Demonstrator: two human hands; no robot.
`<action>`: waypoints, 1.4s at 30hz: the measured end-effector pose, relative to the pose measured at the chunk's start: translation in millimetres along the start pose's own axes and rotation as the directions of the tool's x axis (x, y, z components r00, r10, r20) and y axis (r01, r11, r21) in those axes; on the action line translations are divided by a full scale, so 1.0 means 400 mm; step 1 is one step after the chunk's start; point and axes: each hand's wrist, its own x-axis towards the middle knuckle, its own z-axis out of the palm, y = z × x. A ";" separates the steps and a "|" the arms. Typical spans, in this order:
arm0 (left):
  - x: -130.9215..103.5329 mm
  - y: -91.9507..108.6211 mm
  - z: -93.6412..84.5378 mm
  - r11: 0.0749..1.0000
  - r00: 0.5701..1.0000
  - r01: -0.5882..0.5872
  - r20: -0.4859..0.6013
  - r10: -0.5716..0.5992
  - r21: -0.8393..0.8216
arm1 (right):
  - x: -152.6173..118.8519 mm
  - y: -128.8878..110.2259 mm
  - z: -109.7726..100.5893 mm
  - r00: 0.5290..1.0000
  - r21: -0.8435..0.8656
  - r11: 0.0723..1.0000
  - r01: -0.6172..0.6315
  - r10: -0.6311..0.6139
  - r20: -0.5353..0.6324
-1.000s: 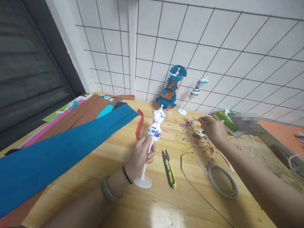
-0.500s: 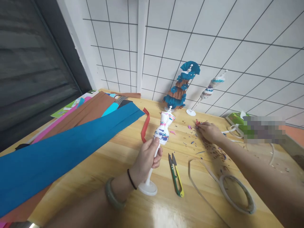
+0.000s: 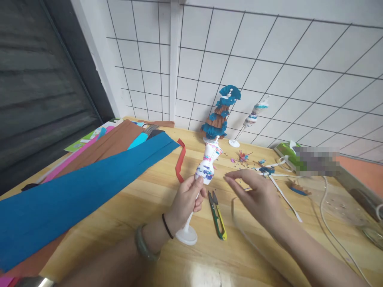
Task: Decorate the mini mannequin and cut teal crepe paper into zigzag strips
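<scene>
My left hand (image 3: 187, 197) is closed around the stem of a small white mannequin stand (image 3: 206, 172), just below its torso. Blue, pink and red specks mark the torso, and the round white base (image 3: 187, 236) shows beneath my wrist. Over the table, right of the mannequin, is my right hand (image 3: 259, 195). Its thumb and index fingertips are close but slightly apart, with nothing visible between them. Green-and-yellow thread snips (image 3: 218, 217) lie between the two hands. Just left of the mannequin is a red paper strip (image 3: 180, 161).
Blue crepe paper (image 3: 89, 191) and brown crepe paper (image 3: 101, 147) spread across the left side. A mannequin in a blue-and-brown paper dress (image 3: 220, 115) and a bare one (image 3: 253, 119) stand by the tiled wall. Scraps (image 3: 243, 156) and a white cord (image 3: 324, 203) lie right.
My right hand has moved back from the scrap pile toward the mannequin; red scraps now lie where it was. My left hand keeps its grip. The view has shifted slightly.
</scene>
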 end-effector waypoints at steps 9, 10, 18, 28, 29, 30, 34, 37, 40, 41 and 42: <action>-0.013 -0.004 0.007 0.992 0.994 -0.091 0.072 0.085 0.088 | 0.024 -0.091 0.038 0.988 0.298 0.949 -0.098 0.129 -0.087; -0.014 -0.005 0.007 0.989 0.992 -0.110 0.073 0.103 0.100 | 0.023 -0.091 0.040 0.982 0.329 0.935 -0.131 0.168 -0.087; -0.028 0.005 0.014 0.918 0.963 -0.270 0.063 0.263 0.289 | 0.014 -0.107 0.043 0.955 0.405 0.871 -0.279 0.298 0.017; -0.001 0.042 -0.024 0.744 0.870 -0.390 -0.049 0.491 0.543 | -0.040 -0.201 0.009 0.953 0.580 0.758 -0.300 0.265 0.148; 0.002 0.044 -0.027 0.752 0.868 -0.396 -0.051 0.493 0.527 | -0.039 -0.201 0.005 0.939 0.602 0.724 -0.336 0.309 0.153; 0.004 0.044 -0.028 0.771 0.878 -0.397 -0.038 0.477 0.499 | -0.036 -0.196 0.001 0.919 0.618 0.690 -0.376 0.363 0.154; 0.004 0.032 -0.022 0.885 0.949 -0.308 0.042 0.314 0.349 | -0.022 -0.157 -0.002 0.873 0.622 0.649 -0.439 0.471 0.125; 0.003 0.022 -0.017 0.917 0.966 -0.260 0.066 0.252 0.302 | -0.014 -0.134 0.009 0.928 0.565 0.763 -0.314 0.371 0.014; 0.001 0.019 -0.015 0.925 0.969 -0.245 0.085 0.230 0.291 | -0.003 -0.124 0.024 0.970 0.390 0.909 -0.145 0.208 -0.124; 0.001 0.018 -0.014 0.927 0.970 -0.242 0.094 0.225 0.285 | 0.002 -0.122 0.029 0.977 0.324 0.941 -0.099 0.155 -0.149; -0.001 0.017 -0.014 0.930 0.970 -0.241 0.103 0.221 0.277 | 0.006 -0.119 0.033 0.981 0.269 0.961 -0.062 0.109 -0.162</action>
